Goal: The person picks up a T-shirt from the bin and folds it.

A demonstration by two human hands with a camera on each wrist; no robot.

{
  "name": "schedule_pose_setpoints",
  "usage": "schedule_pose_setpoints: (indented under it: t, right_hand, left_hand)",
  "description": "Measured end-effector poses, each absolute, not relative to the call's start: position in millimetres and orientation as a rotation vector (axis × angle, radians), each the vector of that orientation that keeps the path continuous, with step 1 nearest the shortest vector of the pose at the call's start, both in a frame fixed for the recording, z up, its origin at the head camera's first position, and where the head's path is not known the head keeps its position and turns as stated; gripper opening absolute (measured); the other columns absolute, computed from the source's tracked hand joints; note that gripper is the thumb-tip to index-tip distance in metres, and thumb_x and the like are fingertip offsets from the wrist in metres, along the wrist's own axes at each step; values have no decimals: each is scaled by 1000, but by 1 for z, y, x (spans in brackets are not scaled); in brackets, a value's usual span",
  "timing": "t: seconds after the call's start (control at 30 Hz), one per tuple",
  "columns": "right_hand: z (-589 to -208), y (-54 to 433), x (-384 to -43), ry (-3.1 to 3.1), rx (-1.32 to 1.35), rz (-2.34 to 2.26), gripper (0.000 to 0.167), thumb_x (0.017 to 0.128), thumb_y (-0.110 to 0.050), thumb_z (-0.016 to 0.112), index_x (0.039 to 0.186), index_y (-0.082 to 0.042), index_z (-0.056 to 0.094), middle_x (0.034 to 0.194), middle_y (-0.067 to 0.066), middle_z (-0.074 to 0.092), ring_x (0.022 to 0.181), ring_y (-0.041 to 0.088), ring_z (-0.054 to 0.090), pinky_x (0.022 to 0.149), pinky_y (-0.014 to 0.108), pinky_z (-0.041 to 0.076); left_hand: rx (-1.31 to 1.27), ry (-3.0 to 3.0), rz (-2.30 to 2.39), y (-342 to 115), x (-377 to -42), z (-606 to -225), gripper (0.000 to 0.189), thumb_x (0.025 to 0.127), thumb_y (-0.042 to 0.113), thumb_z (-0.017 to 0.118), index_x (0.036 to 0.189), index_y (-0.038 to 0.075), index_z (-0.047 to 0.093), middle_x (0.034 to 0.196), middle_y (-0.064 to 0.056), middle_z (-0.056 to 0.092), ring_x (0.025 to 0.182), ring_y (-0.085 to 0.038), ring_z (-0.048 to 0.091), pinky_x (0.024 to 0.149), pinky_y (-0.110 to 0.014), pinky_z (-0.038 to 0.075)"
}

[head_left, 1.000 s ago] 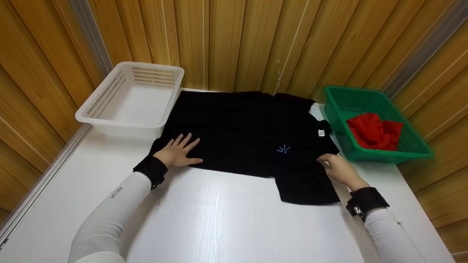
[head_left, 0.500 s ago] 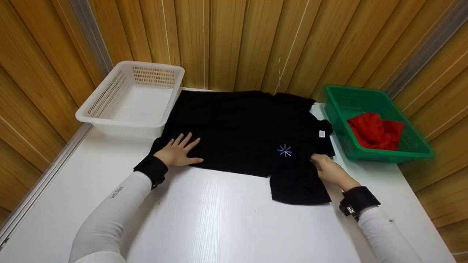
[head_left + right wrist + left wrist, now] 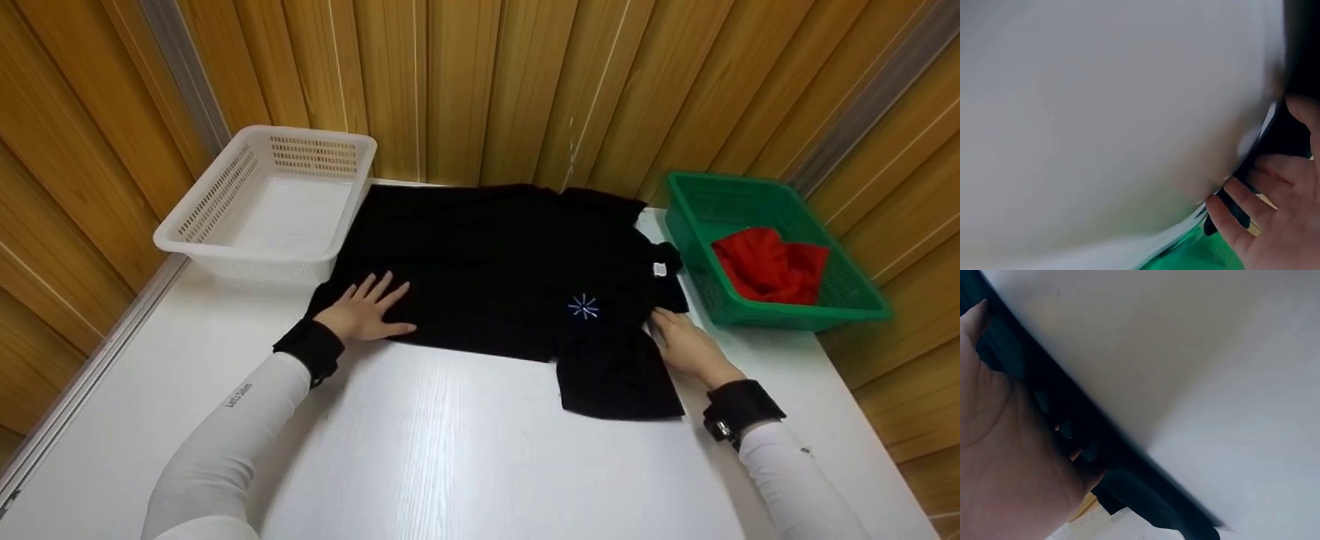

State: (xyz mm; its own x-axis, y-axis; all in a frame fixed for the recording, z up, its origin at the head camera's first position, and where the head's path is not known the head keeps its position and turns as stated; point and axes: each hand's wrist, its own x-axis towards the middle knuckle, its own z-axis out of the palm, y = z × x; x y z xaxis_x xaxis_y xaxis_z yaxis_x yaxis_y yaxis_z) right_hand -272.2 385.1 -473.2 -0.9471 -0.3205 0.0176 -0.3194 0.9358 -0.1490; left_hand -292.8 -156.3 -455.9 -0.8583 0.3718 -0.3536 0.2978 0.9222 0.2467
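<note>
A black short-sleeved T-shirt [image 3: 480,262] lies spread on the white table, neck to the right, with a small pale starburst mark on it. My left hand [image 3: 365,311] rests on the cloth near its hem, fingers spread. In the left wrist view, the palm [image 3: 1010,450] shows over the dark edge of the cloth. My right hand [image 3: 688,345] touches the shirt at the shoulder, between the collar and the near sleeve. In the right wrist view, the fingers [image 3: 1241,208] reach toward the shirt's edge, with the thumb apart from them.
A white perforated basket [image 3: 259,259] stands at the back left, beside the hem. On the right is a green basket [image 3: 757,315] with a crumpled red cloth [image 3: 769,266] in it. Wood-patterned panels [image 3: 457,90] border the table.
My right hand first drew the shoulder and near sleeve to the left, then shifted slightly back right, and its fingers loosened. My left hand has stayed in place.
</note>
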Motion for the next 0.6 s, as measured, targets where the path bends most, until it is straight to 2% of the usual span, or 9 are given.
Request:
schedule_pose_setpoints:
  t: [0.07,0.23,0.43,0.6]
  right_hand:
    - [-471,389,-272,3077,-530,-239,48,101,-15,54,136,18,52,144,38,51,133,57,49,112,64,43]
    - [-464,410,-261,3062,-548,-235,40,100,-11,56,132,14,58,137,36,58,129,55,55,109,64,45]
    - [-455,438,-252,2998,-383,-152,43,101,-13,51,140,5,56,142,32,58,129,57,52,102,71,45]
    - [-452,433,-247,3040,-351,-75,40,101,-10,51,136,8,58,143,32,56,127,57,53,98,70,48]
  left_hand:
    - [488,2682,264,-157,-293,-456,86,102,65,43,167,22,7,175,-16,-3,161,-45,-3,131,-61,3]
    - [490,2688,267,-158,-293,-457,86,101,65,43,167,22,8,175,-17,-3,161,-46,-3,131,-61,2]
    - [490,2683,248,-158,-292,-455,86,102,65,43,167,21,7,175,-17,-3,161,-46,-2,131,-61,3]
    - [501,2686,254,-156,-290,-454,86,102,64,43,167,20,8,174,-18,-1,161,-47,-1,131,-61,5]
